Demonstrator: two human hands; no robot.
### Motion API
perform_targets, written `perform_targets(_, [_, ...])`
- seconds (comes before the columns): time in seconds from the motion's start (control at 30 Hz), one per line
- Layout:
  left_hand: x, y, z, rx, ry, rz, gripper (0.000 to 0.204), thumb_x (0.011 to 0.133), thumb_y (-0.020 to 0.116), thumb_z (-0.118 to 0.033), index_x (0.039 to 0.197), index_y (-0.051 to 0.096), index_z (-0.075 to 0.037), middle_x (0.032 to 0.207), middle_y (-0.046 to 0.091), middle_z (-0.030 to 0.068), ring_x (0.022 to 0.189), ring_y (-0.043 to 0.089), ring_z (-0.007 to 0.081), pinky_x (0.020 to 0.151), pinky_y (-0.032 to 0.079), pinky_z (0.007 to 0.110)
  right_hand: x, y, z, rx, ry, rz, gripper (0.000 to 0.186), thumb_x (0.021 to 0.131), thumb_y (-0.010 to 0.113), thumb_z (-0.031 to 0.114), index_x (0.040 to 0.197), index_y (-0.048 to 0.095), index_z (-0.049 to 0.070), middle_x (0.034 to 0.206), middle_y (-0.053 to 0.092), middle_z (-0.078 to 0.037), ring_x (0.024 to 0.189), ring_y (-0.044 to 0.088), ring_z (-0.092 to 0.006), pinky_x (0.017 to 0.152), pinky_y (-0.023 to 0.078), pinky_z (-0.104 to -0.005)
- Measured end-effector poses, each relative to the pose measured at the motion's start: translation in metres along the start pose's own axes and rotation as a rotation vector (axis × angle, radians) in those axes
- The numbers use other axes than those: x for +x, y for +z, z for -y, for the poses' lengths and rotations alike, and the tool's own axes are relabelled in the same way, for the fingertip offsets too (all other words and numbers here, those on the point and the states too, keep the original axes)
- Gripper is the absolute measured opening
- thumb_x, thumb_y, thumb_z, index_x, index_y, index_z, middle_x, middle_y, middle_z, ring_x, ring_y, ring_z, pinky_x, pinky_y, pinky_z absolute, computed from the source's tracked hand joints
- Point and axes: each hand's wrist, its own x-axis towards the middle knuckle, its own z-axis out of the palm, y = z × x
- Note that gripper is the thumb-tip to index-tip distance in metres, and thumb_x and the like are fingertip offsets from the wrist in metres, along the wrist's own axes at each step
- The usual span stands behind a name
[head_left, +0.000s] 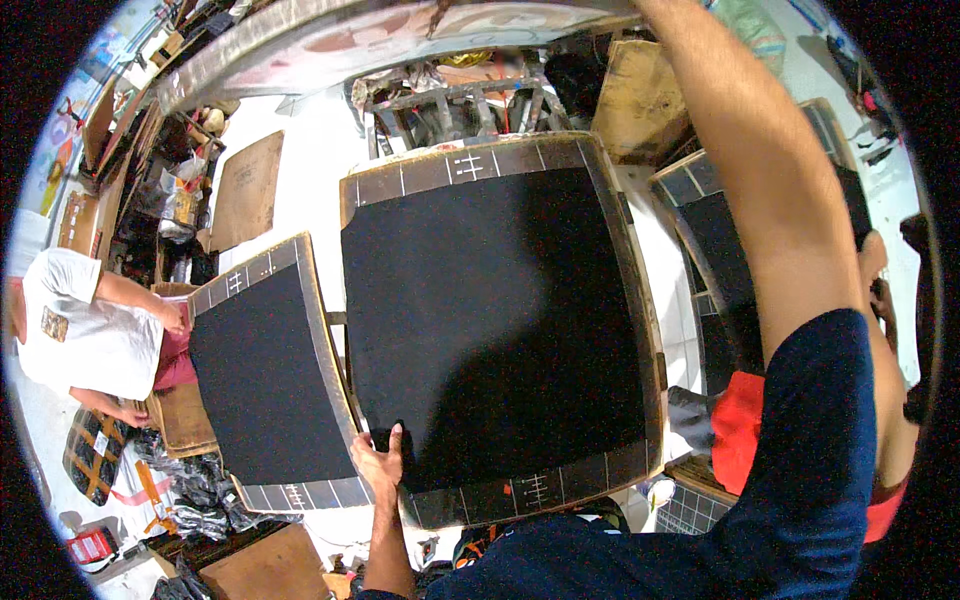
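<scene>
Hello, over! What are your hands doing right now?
Left hand pinching the near-left corner of the black cloth on the middle board. Right arm raised up past the picture's top, hand out of view. Nothing lying on the cloth. Over.
</scene>
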Motion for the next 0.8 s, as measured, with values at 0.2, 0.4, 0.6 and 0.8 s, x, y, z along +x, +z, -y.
perform_targets(0.2, [0.095,-0.074,-0.169,-0.849,0.321,0.020,0.062,0.103,0.068,-0.036,0.146,0.045,0.003,0.138,0.057,0.0161,0.123,0.060,0.0263,0.102,0.049,0.041,-0.109,0.043,-0.015,-0.023,-0.189,-0.175,0.066,0.076,0.073,0.076,0.087,0.072,0.011,0.080,0.071,-0.008,0.076,0.069,-0.0215,0.069,0.055,-0.0409])
perform_targets(0.4, [0.134,-0.085,-0.284,-1.855,-0.251,0.235,0.074,0.097,0.051,-0.065,0.152,0.046,-0.016,0.152,0.047,0.0152,0.139,0.045,0.0362,0.110,0.042,0.060,-0.286,0.124,-0.020,0.009,-0.218,-0.139,0.054,0.077,0.074,0.068,0.078,0.068,0.015,0.077,0.062,-0.009,0.078,0.062,-0.0300,0.071,0.045,-0.0485])
perform_targets(0.6, [0.124,0.008,-0.223,-1.540,-0.566,0.178,0.065,0.098,0.056,-0.054,0.141,0.047,-0.005,0.134,0.054,0.0189,0.121,0.055,0.0326,0.103,0.046,0.054,-0.355,0.190,-0.035,-0.058,-0.206,0.170,0.037,0.085,0.075,0.040,0.110,0.068,0.014,0.100,0.067,-0.007,0.102,0.063,-0.0297,0.092,0.042,-0.0504])
perform_targets(0.8, [0.097,0.068,-0.219,0.151,0.725,-0.223,0.092,0.094,0.060,-0.064,0.158,0.036,-0.002,0.166,0.027,0.0242,0.158,0.015,0.0401,0.128,0.010,0.056,-0.315,0.215,-0.053,0.124,-0.148,0.494,0.028,0.083,0.080,0.027,0.105,0.068,0.015,0.101,0.070,-0.005,0.104,0.065,-0.0290,0.090,0.042,-0.0521])
